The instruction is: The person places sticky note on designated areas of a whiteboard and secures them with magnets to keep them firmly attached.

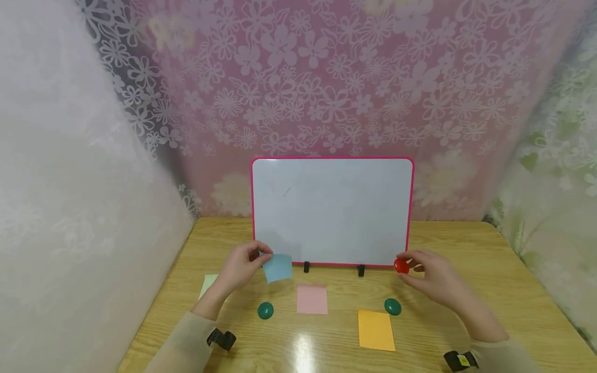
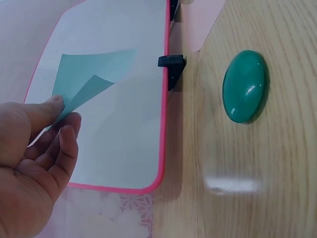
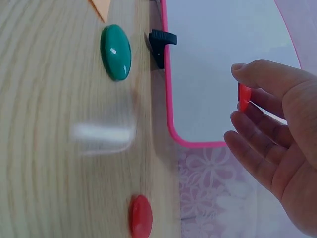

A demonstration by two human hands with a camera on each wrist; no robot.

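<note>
Between thumb and fingers, my left hand (image 1: 243, 264) pinches a blue sticky note (image 1: 278, 268) by its edge. The note overlaps the whiteboard's lower left corner in the head view, and its free corner curls in the left wrist view. At the opposite lower corner of the pink-framed whiteboard (image 1: 332, 210), my right hand (image 1: 432, 274) grips a round red magnet (image 1: 401, 266) with thumb and fingertips. The right wrist view shows that magnet (image 3: 244, 96) edge-on in front of the board. A second red magnet (image 3: 141, 216) lies on the table there.
Two green magnets (image 1: 265, 310) lie on the wooden table (image 1: 261, 352). Pink (image 1: 312, 299) and orange (image 1: 376, 330) notes lie in front of the board; a pale green note (image 1: 208, 282) is partly behind my left forearm. Black feet (image 1: 361, 270) support the board before the flowered backdrop.
</note>
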